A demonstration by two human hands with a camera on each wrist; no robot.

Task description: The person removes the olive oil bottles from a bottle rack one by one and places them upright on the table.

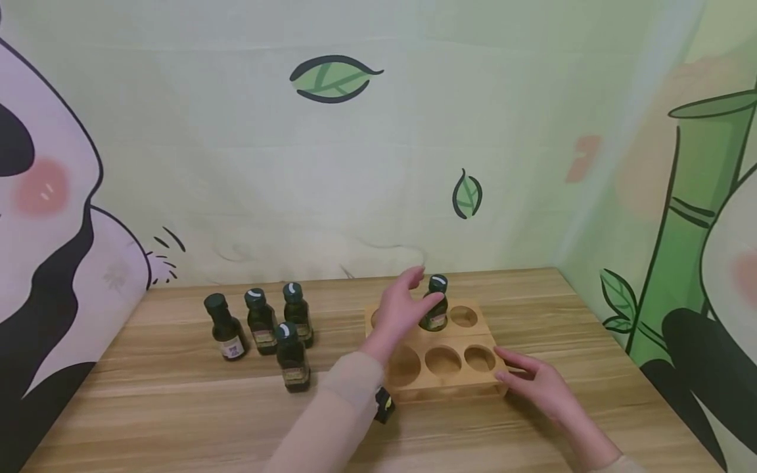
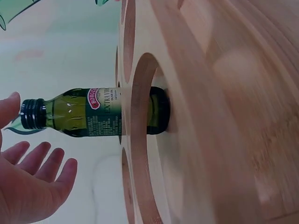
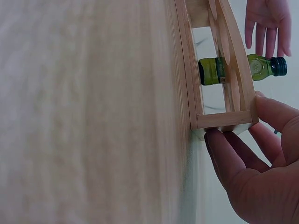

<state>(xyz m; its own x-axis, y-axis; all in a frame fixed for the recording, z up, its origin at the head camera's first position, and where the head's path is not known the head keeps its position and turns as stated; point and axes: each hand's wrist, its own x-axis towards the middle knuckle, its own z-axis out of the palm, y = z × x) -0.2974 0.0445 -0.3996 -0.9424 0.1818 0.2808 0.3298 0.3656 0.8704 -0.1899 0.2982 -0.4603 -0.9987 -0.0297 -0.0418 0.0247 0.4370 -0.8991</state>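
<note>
1. Bamboo-coloured wood forms the six-hole rack (image 1: pixel 473 378) seen at the centre right of the head view, on a wooden table (image 1: pixel 177 420).
2. One dark green bottle (image 1: pixel 436 309) is seated upright in the rack's rear middle hole; its black cap (image 2: pixel 32 114) is clear of the wood.
3. The left hand (image 1: pixel 402 309) is held spread just beside the bottle, fingers straight, nothing gripped.
4. The right hand (image 1: pixel 541 384) is laid against the rack's near right corner, fingers (image 3: pixel 229 154) relaxed along its edge.
5. Four more bottles (image 1: pixel 266 328) are stood at centre left.
6. Glass is judged rigid, smooth, breakable and fairly light; the neck below the cap looks the best hold.
</note>
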